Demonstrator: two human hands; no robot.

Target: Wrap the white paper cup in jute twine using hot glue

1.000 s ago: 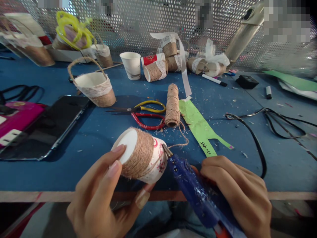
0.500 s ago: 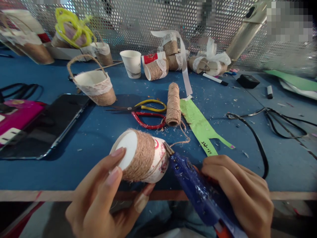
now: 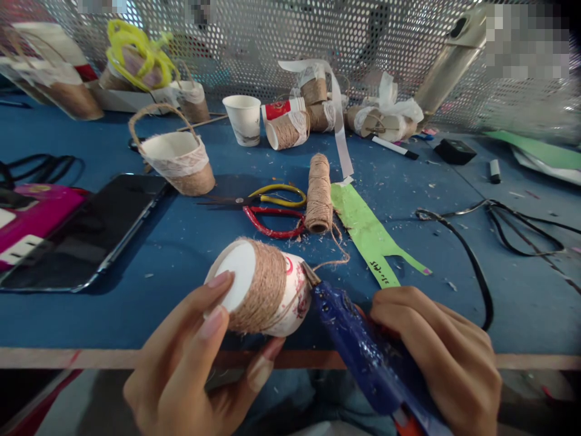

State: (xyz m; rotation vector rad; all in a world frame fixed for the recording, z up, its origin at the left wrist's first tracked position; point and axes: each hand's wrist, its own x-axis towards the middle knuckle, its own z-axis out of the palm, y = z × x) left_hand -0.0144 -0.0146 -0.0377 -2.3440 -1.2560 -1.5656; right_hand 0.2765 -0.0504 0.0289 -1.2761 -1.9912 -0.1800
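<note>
My left hand point(image 3: 195, 363) grips a paper cup point(image 3: 295, 303), tilted on its side with the white base toward the left. Jute twine point(image 3: 267, 284) is wound round the half of the cup nearest the base; printed paper shows on the rest. My right hand point(image 3: 436, 351) is closed round a blue glue gun point(image 3: 354, 339), whose metal nozzle is at the printed part of the cup near the rim. A loose strand runs from behind the nozzle toward the twine spool point(image 3: 319, 194), which stands just beyond the cup.
Scissors point(image 3: 272, 212) lie left of the spool, a green paper strip point(image 3: 367, 230) right of it. A small twine basket point(image 3: 181, 163), a phone point(image 3: 86, 236) and a plain paper cup point(image 3: 242, 121) are on the left and back. A black cable point(image 3: 472, 266) loops at right.
The cup and both hands keep nearly the same pose, with the glue gun's nozzle still at the cup. The whole view has shifted very slightly.
</note>
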